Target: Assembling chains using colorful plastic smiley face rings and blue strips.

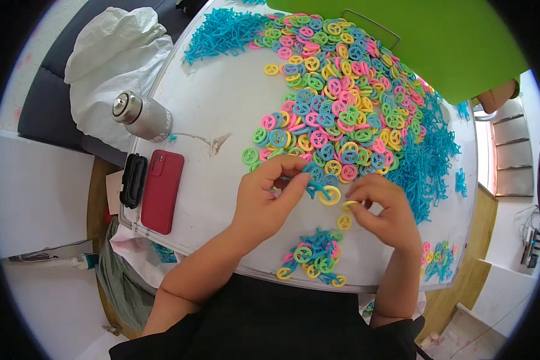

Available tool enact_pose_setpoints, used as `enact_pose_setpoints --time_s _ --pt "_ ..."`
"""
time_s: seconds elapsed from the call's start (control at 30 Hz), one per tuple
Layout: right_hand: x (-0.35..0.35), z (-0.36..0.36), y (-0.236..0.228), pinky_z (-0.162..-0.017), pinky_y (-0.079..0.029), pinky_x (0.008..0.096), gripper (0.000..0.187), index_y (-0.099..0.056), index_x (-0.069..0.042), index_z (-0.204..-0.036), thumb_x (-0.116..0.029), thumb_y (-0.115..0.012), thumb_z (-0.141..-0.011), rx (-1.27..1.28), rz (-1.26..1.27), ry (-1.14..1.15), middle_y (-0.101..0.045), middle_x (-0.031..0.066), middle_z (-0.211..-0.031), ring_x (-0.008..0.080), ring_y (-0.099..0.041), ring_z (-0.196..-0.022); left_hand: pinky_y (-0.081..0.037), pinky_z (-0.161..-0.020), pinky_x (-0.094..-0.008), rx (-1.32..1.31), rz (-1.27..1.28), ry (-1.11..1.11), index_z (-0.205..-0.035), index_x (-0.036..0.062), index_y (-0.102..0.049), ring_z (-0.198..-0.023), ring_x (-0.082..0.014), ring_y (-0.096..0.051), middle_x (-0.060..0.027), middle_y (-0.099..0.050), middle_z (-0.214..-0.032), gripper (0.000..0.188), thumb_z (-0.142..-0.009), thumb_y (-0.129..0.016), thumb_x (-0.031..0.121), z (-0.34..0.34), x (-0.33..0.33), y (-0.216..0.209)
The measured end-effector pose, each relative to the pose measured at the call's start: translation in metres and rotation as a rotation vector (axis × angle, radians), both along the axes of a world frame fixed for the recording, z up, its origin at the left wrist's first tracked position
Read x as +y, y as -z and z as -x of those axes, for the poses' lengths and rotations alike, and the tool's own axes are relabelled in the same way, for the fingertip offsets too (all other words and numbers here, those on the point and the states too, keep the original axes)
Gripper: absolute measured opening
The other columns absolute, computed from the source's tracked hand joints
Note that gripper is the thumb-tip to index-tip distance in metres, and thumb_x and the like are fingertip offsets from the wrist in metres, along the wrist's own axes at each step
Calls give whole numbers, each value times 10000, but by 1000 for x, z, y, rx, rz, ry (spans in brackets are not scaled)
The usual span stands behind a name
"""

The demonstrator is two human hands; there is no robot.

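Note:
My left hand point(265, 198) pinches a blue plastic frame piece point(314, 187) that carries a yellow wheel point(329, 195). My right hand point(383, 210) is just to the right of it and holds a small yellow wheel point(348, 206) at the fingertips. Both hands hover over a white table point(222, 108). A large heap of pink, yellow, green and blue plastic wheels point(336, 102) lies right behind the hands. A small pile of assembled blue pieces with wheels point(315, 258) rests near the table's front edge, between my forearms.
Loose blue frame pieces lie at the far left point(222, 33) and along the right point(429, 162). A red phone point(161, 191), a black case point(133, 180) and a metal bottle point(143, 114) stand at the left edge. A green bin point(438, 36) is at the back right.

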State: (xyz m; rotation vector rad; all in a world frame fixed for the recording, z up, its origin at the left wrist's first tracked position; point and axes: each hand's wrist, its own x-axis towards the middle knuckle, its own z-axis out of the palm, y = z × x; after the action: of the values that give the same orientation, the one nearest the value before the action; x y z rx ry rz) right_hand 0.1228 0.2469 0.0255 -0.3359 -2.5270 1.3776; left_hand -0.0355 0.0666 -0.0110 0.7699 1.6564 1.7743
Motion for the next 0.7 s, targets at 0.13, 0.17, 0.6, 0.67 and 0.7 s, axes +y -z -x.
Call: enact_pose_setpoints --time_s 0.13,0.17,0.6,0.67,0.7 --pt "3 -6 0 -815 -485 298 58 -649 -19 -902 -56 -673 -864 111 552 36 -664 111 -1022 171 -617 -932 -513 -775 -250 249 35 103 -1106 10 -655 -885 -93 -632 -38 -686 -991 180 -926 -651 11 -1 5 -3" --pt "-2 -3 2 -834 -483 297 57 -638 -22 -903 -60 -671 -876 228 736 26 -664 116 -1037 172 -618 -937 -513 -775 -250 250 38 105 -1106 10 -655 -885 -93 -632 -38 -686 -991 180 -926 -651 11 -3 5 -3" --pt "-28 13 14 -878 -499 312 109 -604 -23 -942 -117 -656 -946 127 849 181 -684 173 -1125 168 -639 -976 -499 -801 -235 -153 19 234 -1104 -7 -642 -918 -78 -610 -30 -662 -1020 149 -965 -619 40 -18 4 -4" --pt "-25 11 16 -879 -502 321 120 -592 -31 -932 -126 -664 -942 127 908 149 -683 183 -1136 171 -641 -986 -499 -797 -235 -219 1 239 -1111 -9 -636 -920 -79 -609 -31 -661 -1025 155 -967 -617 42 -18 3 -3" --pt "-24 10 17 -879 -502 321 120 -592 -31 -932 -126 -664 -942 126 909 149 -683 183 -1136 171 -641 -986 -498 -796 -235 -270 7 250 -1115 -12 -633 -924 -81 -610 -32 -661 -1028 157 -970 -615 44 -19 3 -3"
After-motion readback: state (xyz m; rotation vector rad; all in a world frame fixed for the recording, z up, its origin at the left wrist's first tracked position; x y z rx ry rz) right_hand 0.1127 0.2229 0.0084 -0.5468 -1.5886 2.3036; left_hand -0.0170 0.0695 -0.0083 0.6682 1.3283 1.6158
